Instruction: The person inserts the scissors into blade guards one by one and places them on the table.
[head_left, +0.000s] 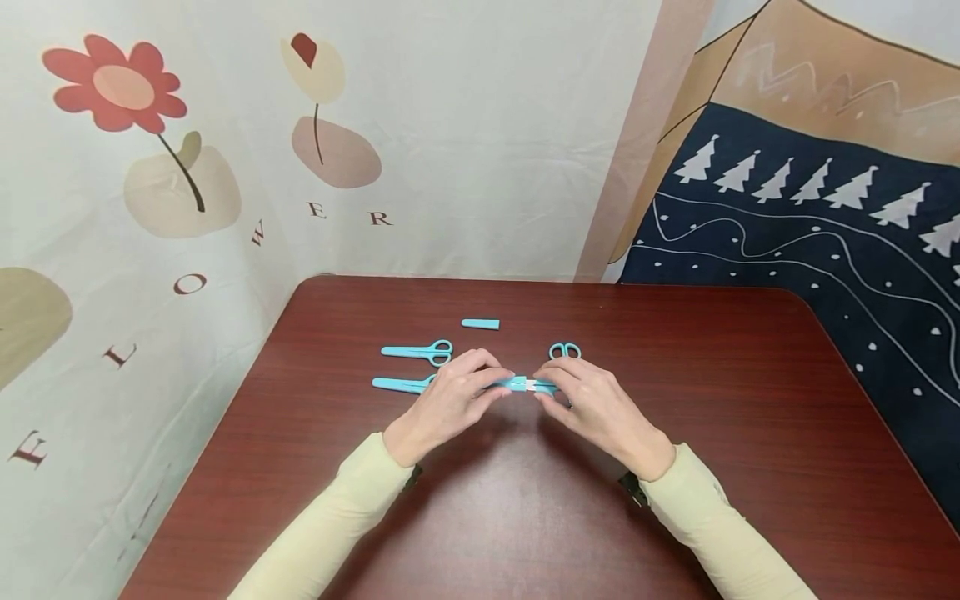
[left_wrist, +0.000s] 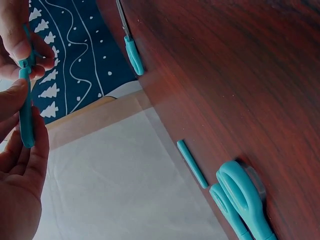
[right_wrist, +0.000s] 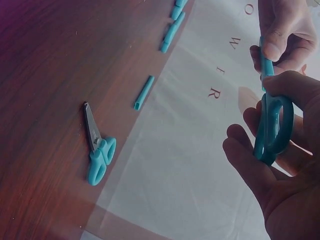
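Between thumb and fingers, my left hand [head_left: 453,392] pinches a light-blue blade cover [left_wrist: 26,112]. My right hand [head_left: 598,404] grips a pair of scissors [right_wrist: 270,127] by their blue handles. The cover and scissors are lined up end to end above the table, and a short pale stretch of blade shows between them in the head view. The rest of the blades is hidden, apparently inside the cover. Just beyond my right hand lies another pair of scissors [right_wrist: 97,152], its metal blades bare.
A loose blue cover [head_left: 480,324] lies toward the table's back. To the left lie two covered pairs of scissors, a farther pair [head_left: 408,352] and a nearer pair [head_left: 401,384] partly behind my left hand. The brown table [head_left: 675,358] meets hanging printed cloth [head_left: 480,167] behind.
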